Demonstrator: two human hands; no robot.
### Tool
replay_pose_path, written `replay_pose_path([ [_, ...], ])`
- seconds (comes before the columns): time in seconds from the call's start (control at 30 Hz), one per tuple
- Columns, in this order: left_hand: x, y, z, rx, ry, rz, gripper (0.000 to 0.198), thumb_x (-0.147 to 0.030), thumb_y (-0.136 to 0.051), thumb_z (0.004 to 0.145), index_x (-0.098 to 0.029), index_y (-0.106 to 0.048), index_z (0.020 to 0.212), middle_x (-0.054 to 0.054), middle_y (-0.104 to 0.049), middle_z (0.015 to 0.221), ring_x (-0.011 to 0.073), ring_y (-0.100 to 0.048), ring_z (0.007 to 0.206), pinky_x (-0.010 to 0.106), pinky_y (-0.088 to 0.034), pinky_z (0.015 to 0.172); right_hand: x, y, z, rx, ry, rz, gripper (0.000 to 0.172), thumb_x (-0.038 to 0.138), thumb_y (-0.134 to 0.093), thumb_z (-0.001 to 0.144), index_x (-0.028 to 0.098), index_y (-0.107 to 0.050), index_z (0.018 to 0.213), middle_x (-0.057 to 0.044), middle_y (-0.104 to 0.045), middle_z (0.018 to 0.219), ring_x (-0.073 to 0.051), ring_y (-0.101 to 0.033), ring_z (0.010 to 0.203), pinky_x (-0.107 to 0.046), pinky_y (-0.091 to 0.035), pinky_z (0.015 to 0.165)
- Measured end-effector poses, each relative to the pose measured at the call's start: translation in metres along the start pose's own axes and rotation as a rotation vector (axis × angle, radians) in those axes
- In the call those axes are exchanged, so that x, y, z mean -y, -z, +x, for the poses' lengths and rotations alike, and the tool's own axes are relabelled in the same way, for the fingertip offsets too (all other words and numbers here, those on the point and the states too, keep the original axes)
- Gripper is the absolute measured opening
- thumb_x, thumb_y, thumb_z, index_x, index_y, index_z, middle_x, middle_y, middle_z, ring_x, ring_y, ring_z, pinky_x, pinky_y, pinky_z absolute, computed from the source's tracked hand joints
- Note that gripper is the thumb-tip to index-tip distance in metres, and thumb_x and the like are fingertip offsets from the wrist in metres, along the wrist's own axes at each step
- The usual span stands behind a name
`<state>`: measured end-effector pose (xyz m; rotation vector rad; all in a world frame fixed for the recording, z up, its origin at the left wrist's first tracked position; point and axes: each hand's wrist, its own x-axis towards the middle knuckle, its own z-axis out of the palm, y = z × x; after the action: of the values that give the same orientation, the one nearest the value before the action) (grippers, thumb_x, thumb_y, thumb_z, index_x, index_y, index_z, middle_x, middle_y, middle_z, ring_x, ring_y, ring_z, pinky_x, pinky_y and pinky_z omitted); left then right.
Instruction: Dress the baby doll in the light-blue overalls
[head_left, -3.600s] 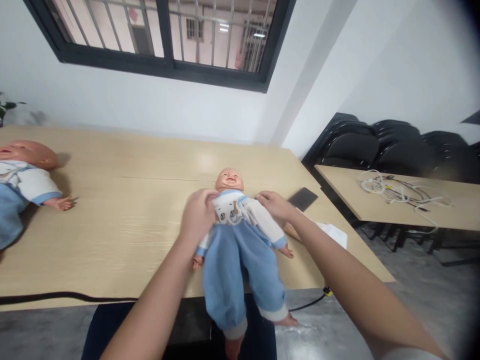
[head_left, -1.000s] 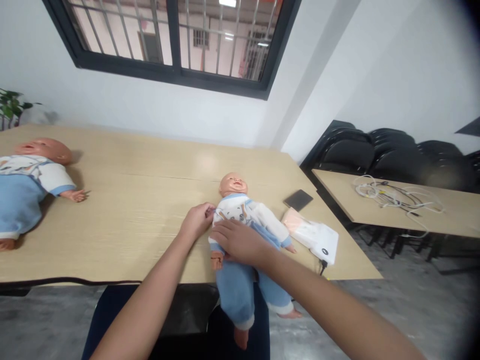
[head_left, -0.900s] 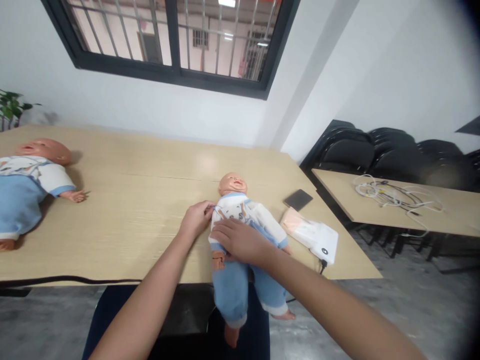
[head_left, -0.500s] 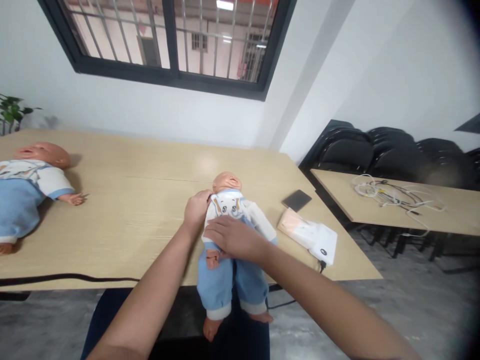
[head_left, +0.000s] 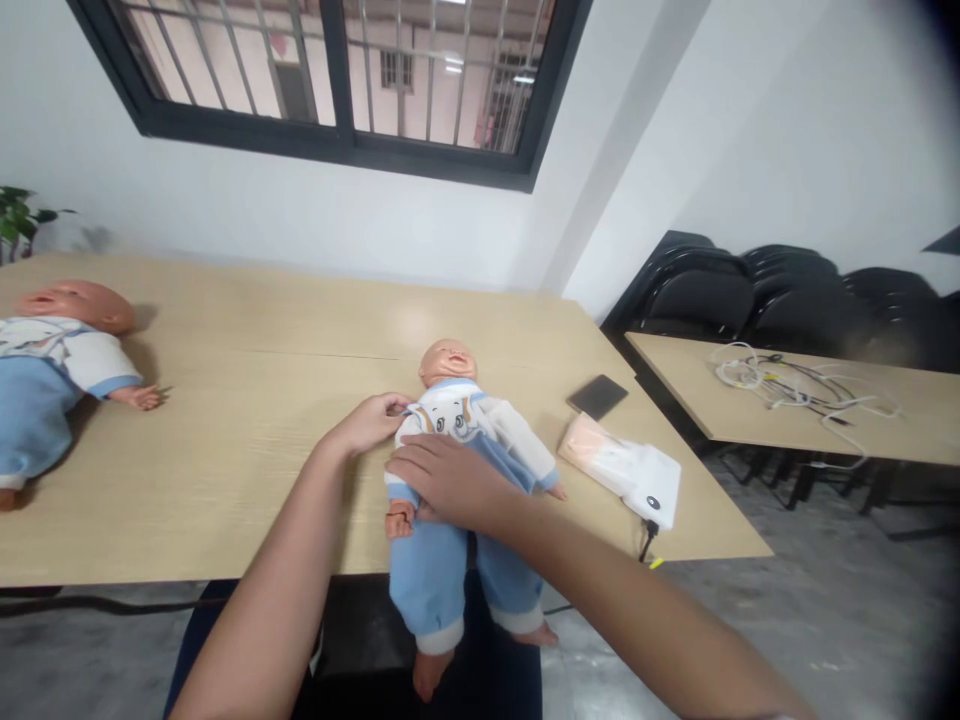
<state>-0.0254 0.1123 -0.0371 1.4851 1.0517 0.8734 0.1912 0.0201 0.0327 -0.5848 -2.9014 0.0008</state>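
Observation:
A baby doll (head_left: 450, 420) in a white top with an elephant face and blue trousers lies on its back, its legs past the table's front edge. My left hand (head_left: 373, 420) is at the doll's shoulder, fingers pinched at the top's edge; the fingertips are partly hidden. Across the doll's upper arm and belly lies my right hand (head_left: 454, 480), its fingers curled round the white sleeve (head_left: 399, 480). The doll's hand (head_left: 399, 520) sticks out of the blue cuff below. Its other arm (head_left: 521, 440) rests out to the right.
A second doll (head_left: 45, 400) lies at the left of the table (head_left: 247, 470). On the right are a dark phone (head_left: 598, 397), a tissue pack (head_left: 592, 450) and a white device (head_left: 654, 485) with a cable. Tangled cables (head_left: 772, 380) lie on another table, with folded chairs (head_left: 701, 300) behind.
My left hand has shifted slightly left, and its fingers now show more at the shoulder. The doll's upper body and sleeved arm have moved a little left with my right hand.

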Motion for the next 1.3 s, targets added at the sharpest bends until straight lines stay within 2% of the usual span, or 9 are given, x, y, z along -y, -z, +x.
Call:
replay_pose_path([
  [0.1,0.005,0.003,-0.008,0.063,0.016,-0.070,0.045,-0.049,-0.080,0.080,-0.016,-0.076,0.111,0.011,-0.078,0.113,0.0231,-0.072,0.097,0.035,-0.054,0.089,-0.003,0.001,-0.010,-0.091,-0.016,0.075,0.056,0.017,-0.059,0.089,0.017,-0.051,0.145,-0.011,-0.057,0.151,-0.025,-0.042,0.146,-0.044,-0.034,0.124],
  [0.3,0.014,-0.006,-0.002,-0.043,0.004,-0.134,0.050,-0.060,-0.078,0.078,-0.016,-0.073,0.100,0.007,-0.077,0.096,0.0183,-0.068,0.078,0.029,-0.052,0.070,-0.032,-0.007,-0.025,-0.379,-0.601,0.072,0.039,0.025,-0.053,0.097,0.013,-0.061,0.134,-0.019,-0.064,0.137,-0.032,-0.055,0.130,-0.052,-0.044,0.114],
  [0.47,0.003,-0.012,0.018,-0.107,0.031,-0.247,0.039,-0.048,-0.079,0.073,-0.018,-0.068,0.097,0.002,-0.076,0.088,0.0164,-0.065,0.073,0.028,-0.051,0.069,-0.040,-0.020,-0.024,-0.393,-0.546,0.140,0.037,0.025,-0.054,0.097,0.014,-0.066,0.130,-0.015,-0.067,0.135,-0.029,-0.058,0.126,-0.048,-0.047,0.112],
  [0.63,-0.004,-0.008,0.026,-0.039,0.130,-0.289,0.030,-0.043,-0.075,0.071,-0.017,-0.069,0.083,0.002,-0.074,0.079,0.0185,-0.066,0.070,0.031,-0.054,0.070,-0.043,-0.022,-0.023,-0.377,-0.493,0.194,0.037,0.017,-0.049,0.097,0.016,-0.068,0.129,-0.014,-0.070,0.132,-0.027,-0.062,0.126,-0.045,-0.048,0.111],
  [0.8,-0.010,0.004,-0.002,0.022,0.239,-0.271,0.047,-0.045,-0.080,0.073,-0.016,-0.072,0.109,0.011,-0.078,0.107,0.0254,-0.072,0.090,0.035,-0.057,0.080,-0.088,-0.009,-0.040,-0.447,-0.730,0.313,0.037,0.012,-0.043,0.096,0.019,-0.074,0.115,-0.011,-0.076,0.120,-0.023,-0.068,0.115,-0.040,-0.052,0.106],
  [0.9,-0.027,0.001,-0.024,-0.113,0.169,-0.031,0.055,-0.052,-0.070,0.085,-0.017,-0.065,0.127,0.015,-0.070,0.132,0.0304,-0.068,0.116,0.042,-0.054,0.098,-0.120,-0.005,-0.054,-0.316,-0.827,0.433,0.037,0.013,-0.046,0.095,0.020,-0.077,0.114,-0.010,-0.077,0.123,-0.024,-0.070,0.116,-0.041,-0.052,0.107],
  [1.03,-0.070,-0.034,-0.047,-0.269,-0.129,0.597,0.039,-0.041,-0.063,0.093,-0.019,-0.066,0.126,0.014,-0.068,0.132,0.0322,-0.058,0.129,0.050,-0.041,0.115,-0.146,-0.009,-0.064,-0.185,-0.754,0.672,0.033,0.021,-0.051,0.095,0.024,-0.080,0.111,-0.006,-0.079,0.119,-0.024,-0.073,0.109,-0.039,-0.056,0.099],
  [1.17,-0.103,-0.089,-0.049,-0.072,-0.342,0.846,0.026,-0.029,-0.058,0.099,-0.021,-0.069,0.120,0.009,-0.071,0.127,0.0292,-0.058,0.124,0.047,-0.043,0.111,-0.156,-0.018,-0.064,-0.154,-0.714,0.785,0.028,0.024,-0.058,0.091,0.022,-0.081,0.106,-0.006,-0.080,0.116,-0.025,-0.074,0.106,-0.039,-0.056,0.097],
  [1.3,-0.101,-0.124,-0.037,0.067,-0.441,0.974,0.034,-0.020,-0.057,0.098,-0.020,-0.064,0.132,0.008,-0.067,0.138,0.0273,-0.056,0.127,0.046,-0.044,0.110,-0.157,-0.025,-0.061,-0.233,-0.717,0.924,0.025,0.033,-0.064,0.089,0.020,-0.080,0.101,-0.008,-0.080,0.112,-0.024,-0.073,0.105,-0.040,-0.054,0.100],
])
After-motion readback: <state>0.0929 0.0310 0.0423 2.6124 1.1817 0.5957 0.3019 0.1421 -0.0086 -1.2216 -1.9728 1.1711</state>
